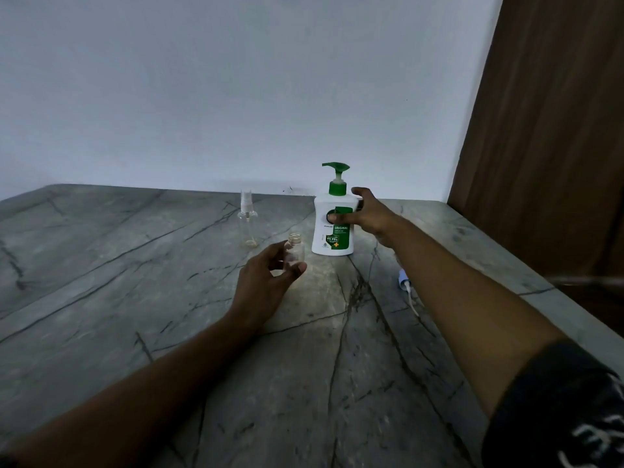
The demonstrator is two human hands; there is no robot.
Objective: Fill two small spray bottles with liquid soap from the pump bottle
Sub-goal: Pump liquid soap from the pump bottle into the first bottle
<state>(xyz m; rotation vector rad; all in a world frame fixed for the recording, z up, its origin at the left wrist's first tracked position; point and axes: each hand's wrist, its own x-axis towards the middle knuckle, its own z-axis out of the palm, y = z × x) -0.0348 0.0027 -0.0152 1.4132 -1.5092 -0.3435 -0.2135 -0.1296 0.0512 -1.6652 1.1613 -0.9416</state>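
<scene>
Head view: I see each hand on a bottle over the grey veined surface (135,265).
My left hand (266,282) pinches the uncapped spray bottle (294,251) upright. My right hand (366,214) wraps the pump bottle (332,228), beyond and right of the left. The capped spray bottle (247,221) stands beyond the left hand. A loose spray head (405,282) lies by the right forearm.

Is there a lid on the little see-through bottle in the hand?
No, the small clear plastic bottle held by the left hand shows a bare threaded neck with no cap.
</scene>
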